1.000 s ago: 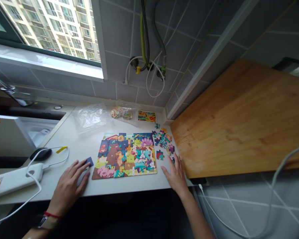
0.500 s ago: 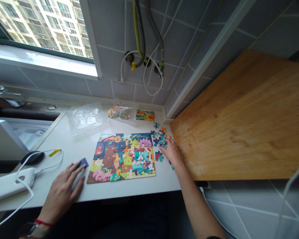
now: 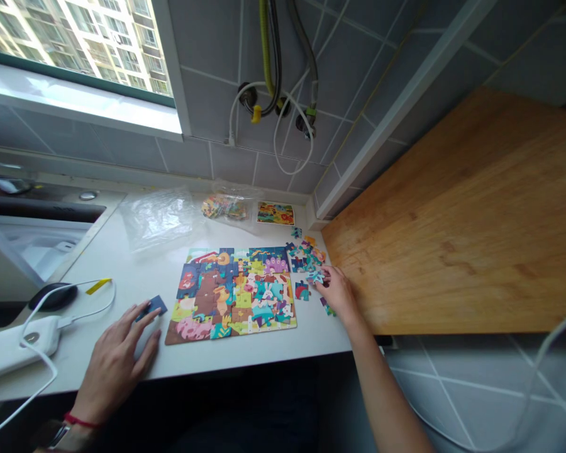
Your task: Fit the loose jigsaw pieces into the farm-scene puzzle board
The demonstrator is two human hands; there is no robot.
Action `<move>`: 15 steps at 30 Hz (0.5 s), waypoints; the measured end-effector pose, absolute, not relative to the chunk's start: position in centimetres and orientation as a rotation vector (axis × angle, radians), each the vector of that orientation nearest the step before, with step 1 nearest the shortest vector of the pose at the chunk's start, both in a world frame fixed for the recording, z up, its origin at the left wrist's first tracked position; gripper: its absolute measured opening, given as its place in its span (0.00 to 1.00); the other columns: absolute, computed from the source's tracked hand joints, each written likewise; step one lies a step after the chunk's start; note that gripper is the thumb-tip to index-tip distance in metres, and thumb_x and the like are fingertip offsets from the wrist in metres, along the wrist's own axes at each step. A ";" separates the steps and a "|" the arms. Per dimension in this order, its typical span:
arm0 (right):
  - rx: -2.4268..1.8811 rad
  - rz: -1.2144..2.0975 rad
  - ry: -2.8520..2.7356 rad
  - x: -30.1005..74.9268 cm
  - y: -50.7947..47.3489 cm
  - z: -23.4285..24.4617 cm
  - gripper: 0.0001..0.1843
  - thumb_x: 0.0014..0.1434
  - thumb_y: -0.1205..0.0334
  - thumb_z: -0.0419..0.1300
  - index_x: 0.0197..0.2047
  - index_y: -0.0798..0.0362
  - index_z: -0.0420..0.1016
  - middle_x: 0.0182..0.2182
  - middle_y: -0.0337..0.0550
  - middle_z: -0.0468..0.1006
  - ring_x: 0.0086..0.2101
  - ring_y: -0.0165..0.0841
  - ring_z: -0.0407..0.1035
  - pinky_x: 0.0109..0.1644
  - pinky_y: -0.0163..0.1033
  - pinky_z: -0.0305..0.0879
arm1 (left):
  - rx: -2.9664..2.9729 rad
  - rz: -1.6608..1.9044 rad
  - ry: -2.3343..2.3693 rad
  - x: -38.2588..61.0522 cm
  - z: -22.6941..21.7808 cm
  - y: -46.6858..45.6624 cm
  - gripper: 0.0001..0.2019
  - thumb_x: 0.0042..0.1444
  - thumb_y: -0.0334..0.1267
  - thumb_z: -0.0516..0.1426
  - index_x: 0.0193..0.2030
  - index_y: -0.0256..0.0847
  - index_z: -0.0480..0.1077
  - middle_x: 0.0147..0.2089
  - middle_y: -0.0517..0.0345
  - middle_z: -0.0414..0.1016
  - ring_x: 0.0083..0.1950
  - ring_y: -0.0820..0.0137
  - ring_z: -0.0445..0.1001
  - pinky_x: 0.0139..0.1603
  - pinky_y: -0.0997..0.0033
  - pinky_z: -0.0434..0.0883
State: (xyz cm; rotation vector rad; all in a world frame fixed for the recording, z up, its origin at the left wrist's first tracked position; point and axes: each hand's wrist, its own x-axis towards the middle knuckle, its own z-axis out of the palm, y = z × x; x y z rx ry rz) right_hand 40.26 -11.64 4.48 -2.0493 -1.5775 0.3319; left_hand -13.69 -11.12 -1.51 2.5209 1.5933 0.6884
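A colourful jigsaw puzzle [image 3: 236, 292], mostly assembled, lies on the white counter [image 3: 136, 264]. My right hand [image 3: 340, 292] is at its right side, fingers pinched on a teal puzzle piece [image 3: 316, 276] at the edge of a small pile of loose pieces [image 3: 306, 255]. One separate piece [image 3: 302, 290] lies beside the puzzle. My left hand [image 3: 117, 358] rests flat on the counter, fingers spread, fingertips touching a dark blue piece [image 3: 154, 306].
A wooden board [image 3: 457, 220] runs along the right. A clear plastic bag [image 3: 158, 217], a bag of pieces [image 3: 224, 206] and a picture card [image 3: 276, 213] lie at the back. A white power bank [image 3: 14, 343] with cable and a black mouse [image 3: 51, 296] sit left.
My right hand moved from the counter's front edge up to the loose pieces and pinched a teal one, drawing it slightly back. My left hand stayed beside the dark blue piece.
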 end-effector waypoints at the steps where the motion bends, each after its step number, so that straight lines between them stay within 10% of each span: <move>1: -2.021 0.352 -1.579 40.2 -12.0 4.8 0.22 0.56 0.66 0.65 0.55 0.52 0.80 0.48 0.51 0.81 0.37 0.37 0.80 0.45 0.43 0.80 | 2.504 0.704 1.597 -13.7 -1.5 -11.1 0.24 0.71 0.51 0.49 0.68 0.43 0.66 0.73 0.40 0.65 0.71 0.42 0.67 0.68 0.40 0.67; 15: -1.693 0.508 -1.553 37.5 -14.7 5.5 0.17 0.64 0.60 0.63 0.55 0.49 0.82 0.52 0.49 0.83 0.41 0.38 0.81 0.48 0.46 0.84 | 2.431 0.794 1.498 -13.1 -0.7 -11.4 0.22 0.71 0.48 0.52 0.68 0.45 0.65 0.73 0.42 0.65 0.76 0.41 0.60 0.72 0.34 0.65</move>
